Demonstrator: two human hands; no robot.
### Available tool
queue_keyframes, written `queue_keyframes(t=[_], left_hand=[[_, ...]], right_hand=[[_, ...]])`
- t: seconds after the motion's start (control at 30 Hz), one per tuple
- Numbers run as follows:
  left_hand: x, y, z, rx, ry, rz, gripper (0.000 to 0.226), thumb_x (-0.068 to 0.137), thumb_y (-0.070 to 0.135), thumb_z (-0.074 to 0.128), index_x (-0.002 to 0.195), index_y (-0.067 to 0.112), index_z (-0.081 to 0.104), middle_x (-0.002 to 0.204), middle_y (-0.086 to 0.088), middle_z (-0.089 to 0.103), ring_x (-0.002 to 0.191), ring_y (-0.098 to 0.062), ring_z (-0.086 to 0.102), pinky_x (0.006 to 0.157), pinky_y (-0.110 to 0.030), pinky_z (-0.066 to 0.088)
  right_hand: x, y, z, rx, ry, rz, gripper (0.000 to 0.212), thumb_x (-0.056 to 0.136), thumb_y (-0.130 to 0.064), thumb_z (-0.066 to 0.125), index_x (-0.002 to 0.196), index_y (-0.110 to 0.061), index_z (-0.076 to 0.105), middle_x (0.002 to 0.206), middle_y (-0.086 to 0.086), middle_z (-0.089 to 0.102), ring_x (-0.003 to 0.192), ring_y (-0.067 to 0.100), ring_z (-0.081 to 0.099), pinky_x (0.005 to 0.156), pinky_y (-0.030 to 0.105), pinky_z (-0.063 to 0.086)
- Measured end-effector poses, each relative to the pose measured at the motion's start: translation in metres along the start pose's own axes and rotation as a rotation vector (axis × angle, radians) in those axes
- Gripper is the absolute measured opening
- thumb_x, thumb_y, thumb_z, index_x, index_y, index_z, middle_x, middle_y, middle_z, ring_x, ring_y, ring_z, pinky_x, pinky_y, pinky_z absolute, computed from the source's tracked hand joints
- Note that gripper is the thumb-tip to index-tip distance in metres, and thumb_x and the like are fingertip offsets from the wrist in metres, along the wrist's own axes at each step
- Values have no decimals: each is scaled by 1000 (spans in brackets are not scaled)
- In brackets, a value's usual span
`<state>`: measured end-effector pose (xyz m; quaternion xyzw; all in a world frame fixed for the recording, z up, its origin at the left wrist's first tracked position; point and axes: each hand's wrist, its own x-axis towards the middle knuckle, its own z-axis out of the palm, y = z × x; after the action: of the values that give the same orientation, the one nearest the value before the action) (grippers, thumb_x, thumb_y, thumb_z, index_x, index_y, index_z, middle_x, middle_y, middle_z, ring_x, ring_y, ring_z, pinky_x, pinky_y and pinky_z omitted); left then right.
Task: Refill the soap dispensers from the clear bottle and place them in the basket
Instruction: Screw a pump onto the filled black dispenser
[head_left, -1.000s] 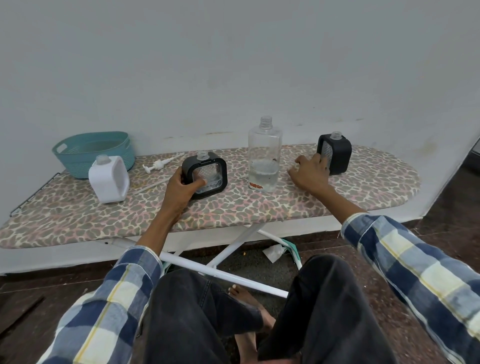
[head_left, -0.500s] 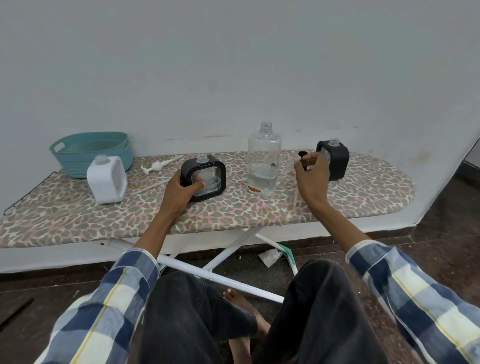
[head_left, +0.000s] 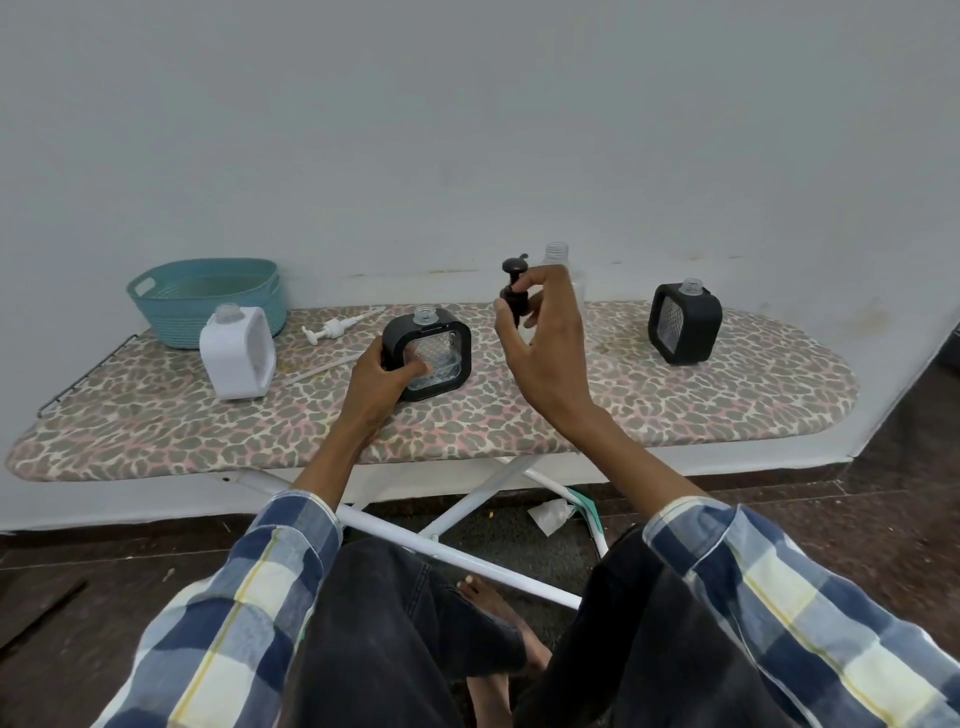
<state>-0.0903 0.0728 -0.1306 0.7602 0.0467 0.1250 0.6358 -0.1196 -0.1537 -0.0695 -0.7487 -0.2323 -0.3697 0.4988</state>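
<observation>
Fingers of the right hand pinch a black pump head, holding it upright in the air just right of the near black dispenser, probably so it can be lowered straight into that open neck. The left hand grips that dispenser by its left side and front, thumb across the clear patterned window, which seems meant to steady it for the pump. It stands upright at the middle of the surface, a squarish black frame with a bare threaded neck; how full it is I cannot tell. Behind the right hand, the clear bottle is mostly hidden, only its uncapped neck and a strip of its side showing. Far right, well apart, a second black dispenser stands open-necked. To the left, a white dispenser stands without its pump, and a white pump lies on the surface just beyond it. The teal basket sits at the far left against the wall, with no dispenser in it.
</observation>
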Motion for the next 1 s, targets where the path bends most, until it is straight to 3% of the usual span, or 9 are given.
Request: queue_keyframes(t=[0.1,0.37,0.6,0.7,0.87,1.0], left_hand=[[-1,2,1,-12,7,8,47,88,13,83,130,25,66,120,-1,75,111,-26,72,100,-56,60],[-1,3,1,-66,5,21,50,89,8,82,129,30,62,119,8,73,111,-16,71,95,-40,61],[-3,6,1,-97,-2,4,51,88,4,81,126,31,61,112,13,72,101,-4,70,74,-17,57],[-3,6,1,-112,-8,5,55,87,4,82,130,32,61,116,12,73,105,-6,70,77,-19,58],[0,2,0,-140,-20,2,57,85,5,83,128,37,63,123,5,75,114,-20,72,97,-43,61],[1,2,0,-142,-24,-5,58,85,5,83,127,39,62,122,6,75,115,-19,72,99,-46,61]], right_hand=[[12,-6,15,31,-91,7,22,104,-19,68,115,-14,50,109,4,64,96,17,66,84,33,56],[54,-25,42,260,-96,183,41,99,-12,74,131,-9,49,117,3,78,105,10,76,104,37,58],[71,-34,55,252,-65,107,36,101,-14,71,135,-8,62,117,0,78,110,5,74,108,32,56],[73,-27,59,190,-91,98,32,101,-16,72,131,-7,66,115,-1,79,108,5,74,107,33,57],[65,-6,65,158,-179,174,25,100,-17,73,123,-9,70,111,-1,79,104,6,75,104,33,58],[55,9,71,176,-234,268,28,101,-19,73,128,-10,74,115,-1,80,109,5,74,104,34,58]])
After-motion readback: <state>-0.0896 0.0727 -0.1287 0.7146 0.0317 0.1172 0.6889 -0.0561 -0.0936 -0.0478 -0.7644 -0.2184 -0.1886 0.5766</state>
